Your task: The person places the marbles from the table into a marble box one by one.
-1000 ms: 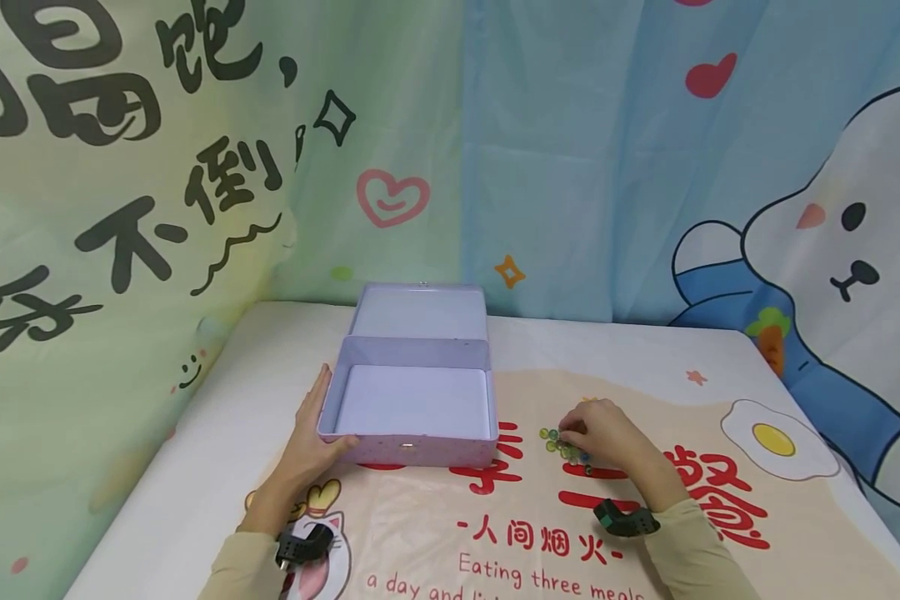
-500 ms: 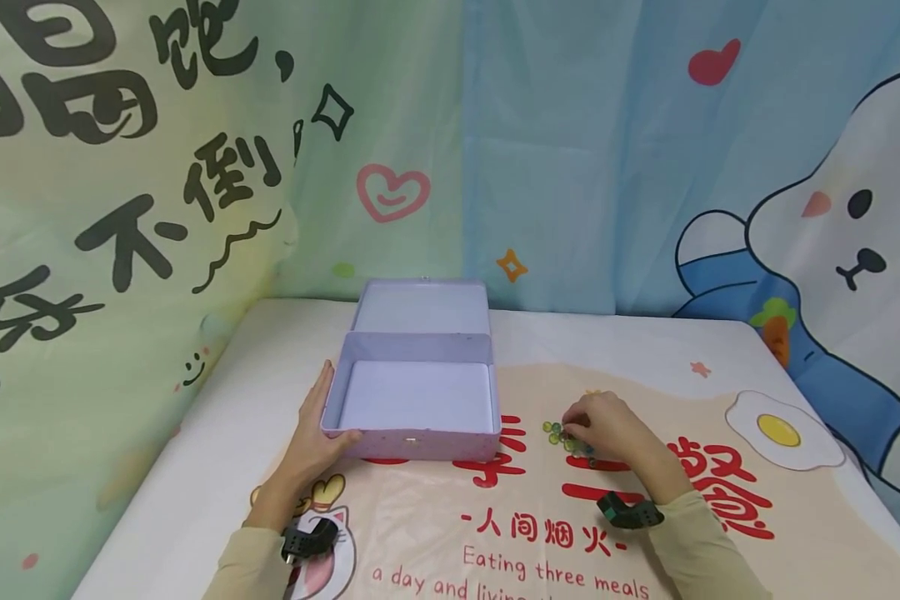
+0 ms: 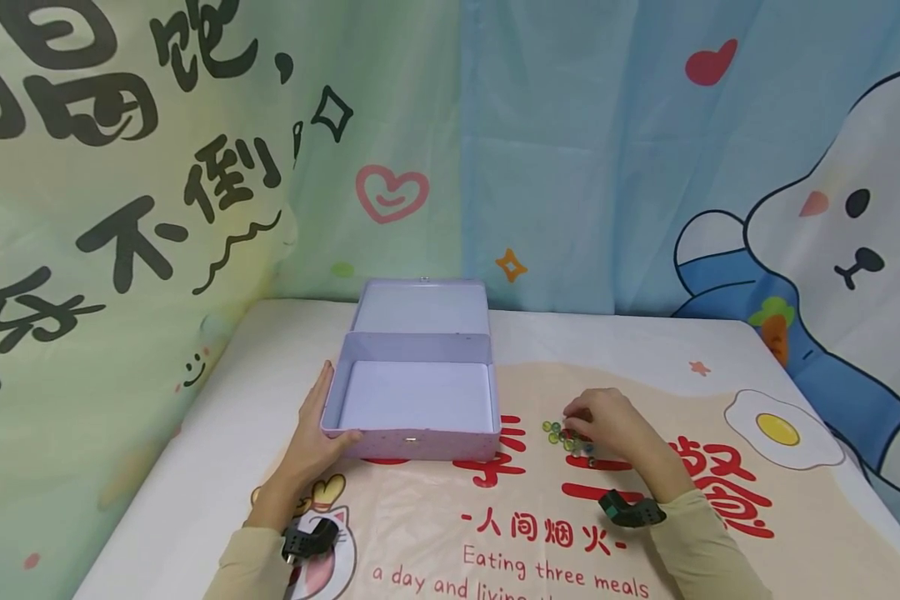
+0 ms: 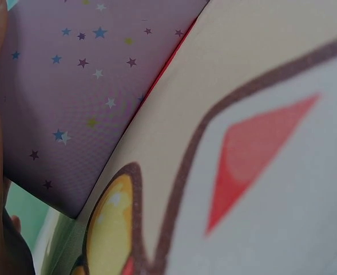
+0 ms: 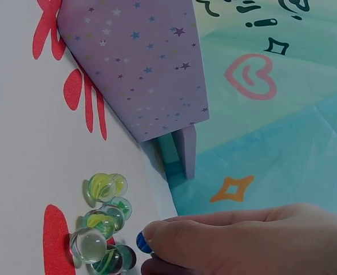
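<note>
An open, lilac metal box (image 3: 450,446) stands mid-table, its hinged lid (image 3: 423,307) tipped back and its inside bare. My left hand (image 3: 307,442) rests at the box's front left corner, straight fingers along the left side and thumb against the front. Stars cover the box's outer wall (image 4: 99,86) in the left wrist view. Right of the box, my right hand (image 3: 611,425) pinches a blue glass marble (image 5: 142,243) between thumb and finger. Several green, yellow and clear marbles (image 5: 90,245) lie clustered on the cloth right beside those fingertips.
The white table (image 3: 570,337) bears a beige printed cloth (image 3: 420,508) with red characters and a fried egg print. Close behind the table hangs a printed curtain (image 3: 540,167). Both wrists wear black straps, such as the right wrist strap (image 3: 632,509).
The whole view has shifted slightly. My right hand has edged slightly right and up, still at the marbles. The left hand stays at the box corner.
</note>
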The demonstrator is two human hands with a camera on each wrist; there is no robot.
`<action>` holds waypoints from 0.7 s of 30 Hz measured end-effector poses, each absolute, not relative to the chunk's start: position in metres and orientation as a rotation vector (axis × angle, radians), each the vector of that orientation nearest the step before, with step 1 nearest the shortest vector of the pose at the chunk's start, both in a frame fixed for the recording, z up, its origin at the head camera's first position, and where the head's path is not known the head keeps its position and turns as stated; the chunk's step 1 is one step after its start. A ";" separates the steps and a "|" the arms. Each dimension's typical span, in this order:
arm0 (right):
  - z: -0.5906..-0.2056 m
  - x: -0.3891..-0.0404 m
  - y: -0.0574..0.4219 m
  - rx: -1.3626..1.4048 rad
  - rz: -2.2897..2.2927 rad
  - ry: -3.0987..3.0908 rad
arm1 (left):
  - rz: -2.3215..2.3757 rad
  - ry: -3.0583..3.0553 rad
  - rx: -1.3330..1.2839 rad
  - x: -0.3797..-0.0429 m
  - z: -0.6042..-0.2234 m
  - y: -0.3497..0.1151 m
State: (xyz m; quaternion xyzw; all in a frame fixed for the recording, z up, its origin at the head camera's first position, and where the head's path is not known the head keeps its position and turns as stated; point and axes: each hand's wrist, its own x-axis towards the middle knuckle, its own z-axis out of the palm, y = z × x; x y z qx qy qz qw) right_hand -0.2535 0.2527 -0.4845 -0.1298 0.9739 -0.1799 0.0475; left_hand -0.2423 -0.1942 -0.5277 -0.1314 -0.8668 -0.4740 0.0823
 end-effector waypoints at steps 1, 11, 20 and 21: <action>-0.484 -0.254 0.253 -0.399 -0.553 2.972 | -1.416 -2.592 -0.388 -0.242 -0.528 -0.194; -0.481 -0.254 0.254 -0.435 -0.628 2.968 | -1.410 -2.571 -0.410 -0.243 -0.530 -0.194; -0.483 -0.253 0.253 -0.553 -0.667 3.004 | -1.429 -2.564 -0.406 -0.243 -0.529 -0.194; -0.483 -0.253 0.253 -0.565 -0.670 3.009 | -1.434 -2.556 -0.411 -0.243 -0.529 -0.194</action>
